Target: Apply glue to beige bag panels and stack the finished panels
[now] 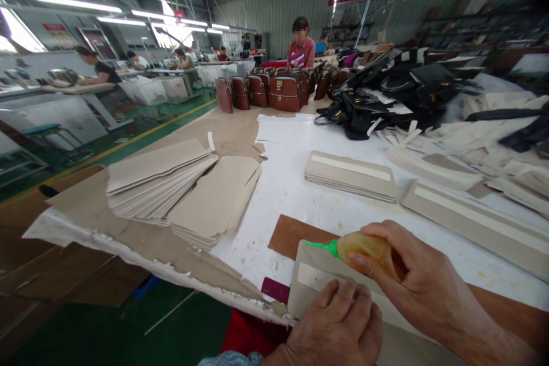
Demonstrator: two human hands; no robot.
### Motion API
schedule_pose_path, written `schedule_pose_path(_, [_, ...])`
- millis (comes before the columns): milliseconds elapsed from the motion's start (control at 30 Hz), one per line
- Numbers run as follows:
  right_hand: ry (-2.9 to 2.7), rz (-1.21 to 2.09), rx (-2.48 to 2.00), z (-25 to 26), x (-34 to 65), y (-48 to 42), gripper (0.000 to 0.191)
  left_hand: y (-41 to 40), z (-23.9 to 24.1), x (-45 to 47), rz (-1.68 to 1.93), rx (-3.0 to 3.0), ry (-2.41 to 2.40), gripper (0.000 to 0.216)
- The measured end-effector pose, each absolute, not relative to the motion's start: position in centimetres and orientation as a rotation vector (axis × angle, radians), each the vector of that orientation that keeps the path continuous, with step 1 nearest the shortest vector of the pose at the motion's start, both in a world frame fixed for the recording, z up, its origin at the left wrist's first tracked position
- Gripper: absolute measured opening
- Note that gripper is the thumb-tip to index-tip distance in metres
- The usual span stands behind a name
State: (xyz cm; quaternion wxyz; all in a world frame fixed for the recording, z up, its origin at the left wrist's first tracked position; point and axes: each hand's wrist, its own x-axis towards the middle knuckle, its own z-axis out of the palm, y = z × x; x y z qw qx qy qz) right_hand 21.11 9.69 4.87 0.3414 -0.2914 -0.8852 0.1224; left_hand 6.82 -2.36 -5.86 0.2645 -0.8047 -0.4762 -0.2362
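Observation:
My right hand (407,263) is wrapped around a yellowish glue bottle (364,249) with a green nozzle. The bottle lies almost level, its nozzle tip pointing left over the far edge of a beige panel (295,297). A paler strip (313,275) runs along that panel. My left hand (338,320) rests on the panel and strip, fingers bent and close together; whether it grips anything I cannot make out. Brown material (285,235) shows beneath the panel, and a small maroon piece (275,290) lies at its left.
Beige panels are fanned out in two stacks (154,177) at the left. More strip-topped panels (349,174) lie beyond my hands. Brown bags (283,91) stand at the far end, before a person (301,48). Black bags (364,103) and pale pieces (450,166) are heaped at right.

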Motion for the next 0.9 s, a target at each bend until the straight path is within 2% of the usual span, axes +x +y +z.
schedule_pose_path(267, [-2.351,0.278,-0.681,4.8,20.2,10.4,0.026,-2.1,-5.9,7.0,-0.690,-2.110,-1.250,0.029])
schedule_pose_path(900, [-2.480,0.089,-0.492,6.4,19.2,11.2,0.022,-2.2,-6.6,6.8,-0.594,-2.181,-1.262,0.036])
